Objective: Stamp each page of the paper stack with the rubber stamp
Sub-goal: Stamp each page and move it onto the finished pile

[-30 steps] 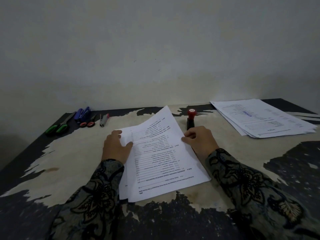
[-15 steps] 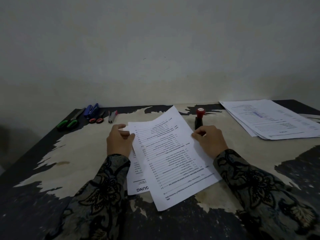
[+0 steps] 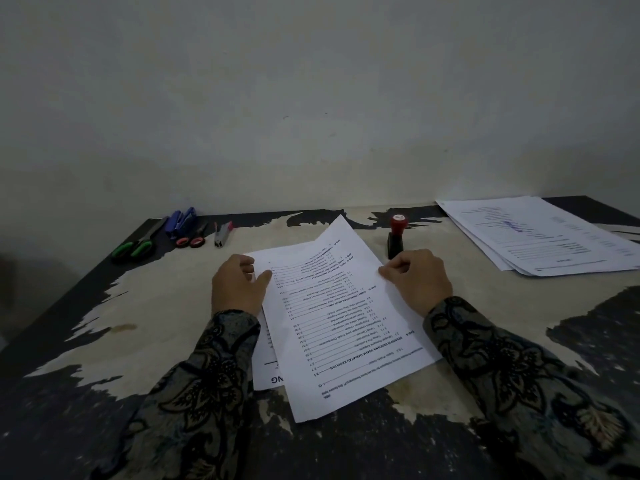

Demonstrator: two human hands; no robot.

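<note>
- Right hand (image 3: 417, 280) pinched the top sheet (image 3: 343, 317) at its edge; left hand (image 3: 239, 287) gripped the paper stack (image 3: 268, 367) beneath.
- The sheet lay skewed over the stack; I'd slide it clear slowly, pressing the stack down.
- The stamp (image 3: 396, 237) stood upright just behind the right hand.
- Finished pages (image 3: 540, 233) sat well right of the stamp.

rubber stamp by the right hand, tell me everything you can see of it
The rubber stamp stands upright on the worn table, just beyond the right hand, whose knuckles hide its base. It has a round red knob with a pale mark on top and a dark, blocky body, apparently plastic. Nothing grips it; whether the hand touches it cannot be told. It sits beside the far right edge of the top sheet.
</note>
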